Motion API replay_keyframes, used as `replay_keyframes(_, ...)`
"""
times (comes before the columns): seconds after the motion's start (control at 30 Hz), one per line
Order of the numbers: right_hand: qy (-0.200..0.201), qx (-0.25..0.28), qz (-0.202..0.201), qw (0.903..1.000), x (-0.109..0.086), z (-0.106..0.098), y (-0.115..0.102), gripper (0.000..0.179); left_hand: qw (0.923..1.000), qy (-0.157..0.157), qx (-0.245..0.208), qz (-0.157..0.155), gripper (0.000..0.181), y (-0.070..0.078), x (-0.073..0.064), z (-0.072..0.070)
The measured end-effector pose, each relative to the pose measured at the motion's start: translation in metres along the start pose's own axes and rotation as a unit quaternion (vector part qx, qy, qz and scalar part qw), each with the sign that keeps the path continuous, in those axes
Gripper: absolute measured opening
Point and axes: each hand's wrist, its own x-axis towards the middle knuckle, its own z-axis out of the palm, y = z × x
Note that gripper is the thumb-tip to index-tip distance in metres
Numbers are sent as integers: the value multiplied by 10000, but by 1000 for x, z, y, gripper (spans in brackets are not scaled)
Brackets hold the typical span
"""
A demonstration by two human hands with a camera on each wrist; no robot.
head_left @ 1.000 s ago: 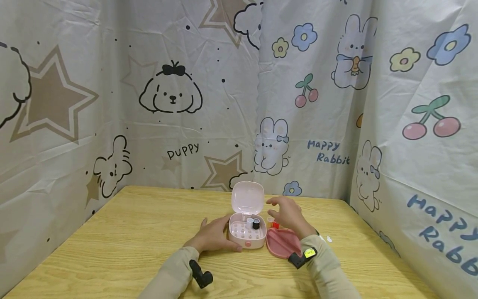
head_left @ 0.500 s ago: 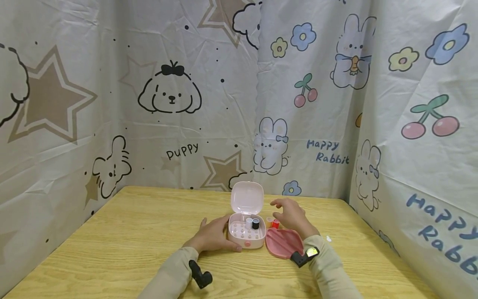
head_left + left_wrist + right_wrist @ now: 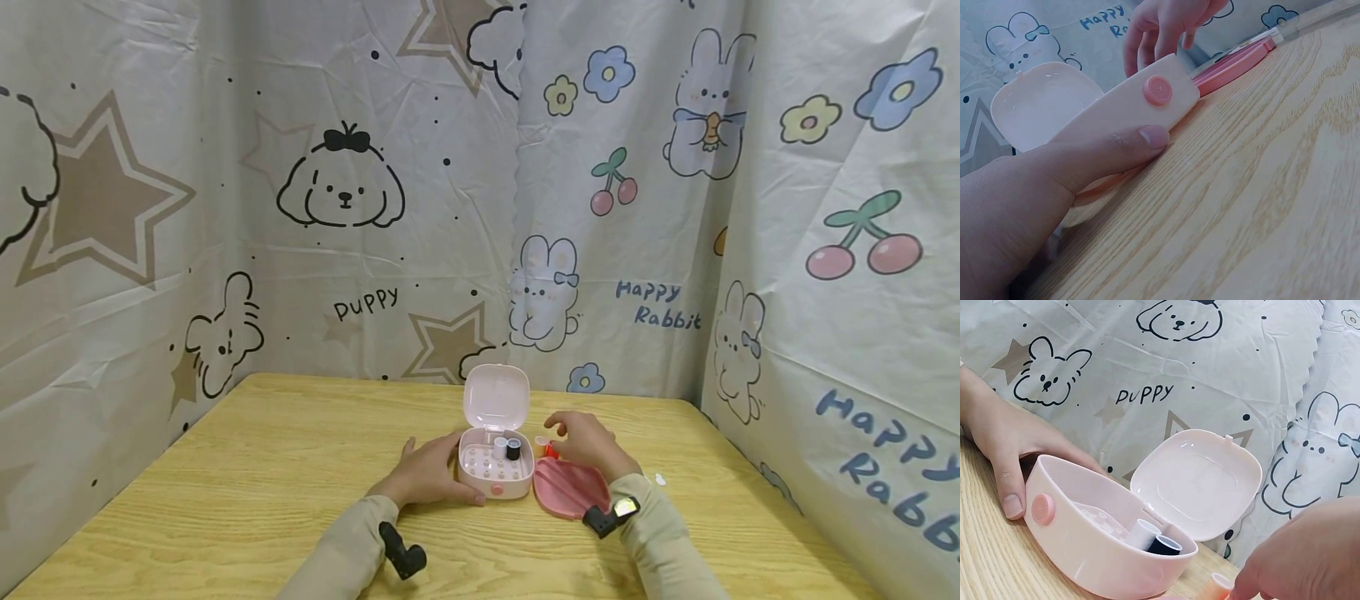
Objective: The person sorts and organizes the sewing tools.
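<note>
A pale pink sewing box (image 3: 497, 487) stands with its lid (image 3: 1197, 481) up. My left hand (image 3: 429, 473) holds its left side, with the thumb along the front near the round pink button (image 3: 1157, 91). Inside, a white thread spool (image 3: 1143, 534) and a black thread spool (image 3: 1164, 545) stand together at the back right. My right hand (image 3: 588, 440) is lowered over a red thread spool (image 3: 551, 451), which its fingers partly cover. The index finger stays apart from that spool; the box hides the fingertips in the left wrist view. Beside it is a peach thread spool (image 3: 540, 442).
A darker pink tray-like piece (image 3: 570, 489) lies right of the box, under my right wrist. A small white piece (image 3: 660, 479) lies farther right. The wooden table (image 3: 315, 442) ends at a printed curtain (image 3: 420, 250) behind.
My right hand has shifted right, then lowered, so its fingers now cover part of the red thread spool. My left hand and the box have stayed in place.
</note>
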Motion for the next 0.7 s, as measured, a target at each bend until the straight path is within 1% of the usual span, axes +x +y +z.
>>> replay_keyframes(0.13, 29, -43, -76, 10000, -1, 0, 0, 33, 10000, 10, -2, 29, 116, 1, -1, 0)
replay_keyframes(0.33, 83, -67, -84, 9999, -1, 1, 1, 25, 10000, 5, -4, 13, 116, 0, -1, 0)
replay_keyframes(0.57, 85, -104, 63, 9999, -2, 5, 3, 14, 10000, 4, -1, -30, 116, -1, 1, 1)
replay_keyframes(0.7, 100, -132, 72, 9998, -2, 5, 4, 12, 10000, 0, 6, -55, 115, -1, 1, 1)
